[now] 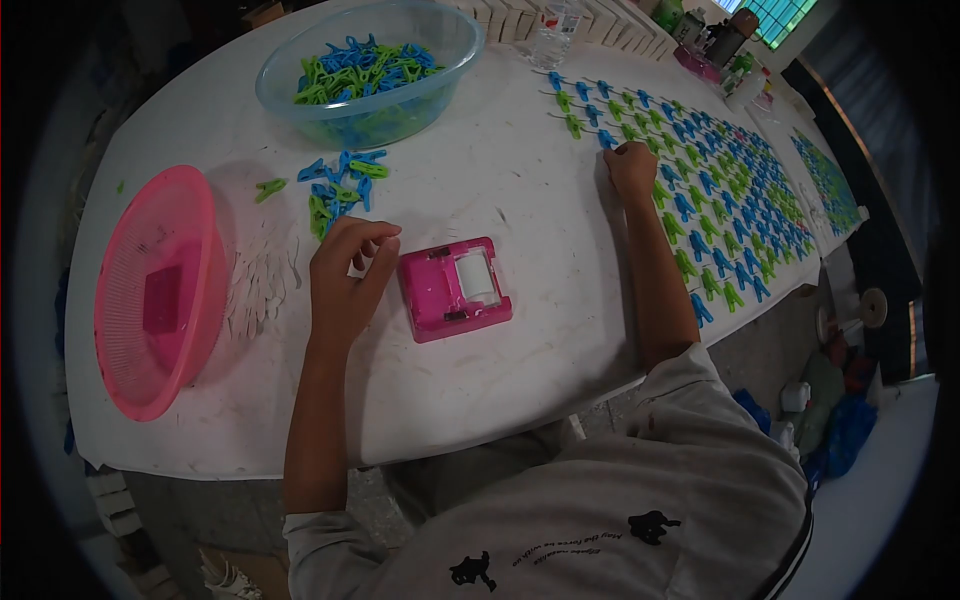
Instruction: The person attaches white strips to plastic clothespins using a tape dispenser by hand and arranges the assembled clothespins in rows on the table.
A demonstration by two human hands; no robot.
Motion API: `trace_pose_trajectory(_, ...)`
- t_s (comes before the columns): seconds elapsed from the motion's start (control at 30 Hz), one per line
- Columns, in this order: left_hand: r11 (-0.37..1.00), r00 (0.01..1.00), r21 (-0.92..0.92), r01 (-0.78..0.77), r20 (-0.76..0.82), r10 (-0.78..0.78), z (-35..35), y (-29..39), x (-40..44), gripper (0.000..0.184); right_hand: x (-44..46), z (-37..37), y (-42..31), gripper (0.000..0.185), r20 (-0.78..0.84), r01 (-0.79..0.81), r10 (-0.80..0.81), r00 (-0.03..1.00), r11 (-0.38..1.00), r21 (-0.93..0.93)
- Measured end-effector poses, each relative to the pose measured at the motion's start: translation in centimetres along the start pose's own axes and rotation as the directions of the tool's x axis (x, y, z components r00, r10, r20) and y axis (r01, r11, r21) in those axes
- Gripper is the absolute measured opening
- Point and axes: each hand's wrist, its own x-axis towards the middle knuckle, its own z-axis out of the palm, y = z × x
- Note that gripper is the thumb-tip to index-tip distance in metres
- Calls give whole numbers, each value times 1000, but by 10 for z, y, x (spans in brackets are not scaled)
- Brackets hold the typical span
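Just below a loose pile of blue and green clips (345,185) is my left hand (350,265), its thumb and fingers apart with nothing between them. Right of it lies a pink box with a white roll (455,288). My right hand (632,172) is closed at the left edge of the rows of blue and green clips (715,190). A blue clip (606,139) shows at its fingertips; whether the fingers grip it is hard to make out.
A clear blue basin (370,75) of clips stands at the back. The pink basket (160,295) sits at the left, beside a pile of thin pale pieces (262,290). Behind the rows are a plastic bottle (555,35) and white boxes (625,38).
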Motion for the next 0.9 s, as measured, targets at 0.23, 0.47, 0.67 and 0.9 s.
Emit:
trace_pose_trajectory(0.23, 957, 990, 259, -129, -27, 141, -24, -2, 6, 9, -3, -3, -5, 24, -4, 13, -14, 1000, 999, -46)
trace_pose_trajectory(0.47, 863, 958, 500, 75, -275, 77, -88, -42, 6, 10, 5, 7, 13, 30, -57, 175, -182, 982, 979, -105)
trace_pose_trajectory(0.67, 749, 950, 584, 311, -176, -258, -103, -59, -5, 20, 12, 10, 24, 35, -55, 228, -241, 969, 958, -173)
trace_pose_trajectory(0.9, 643, 891, 648, 409, -132, -434, -97, -55, -10, 29, -40, -38, -41, 34, 26, 268, -267, 963, 957, -109)
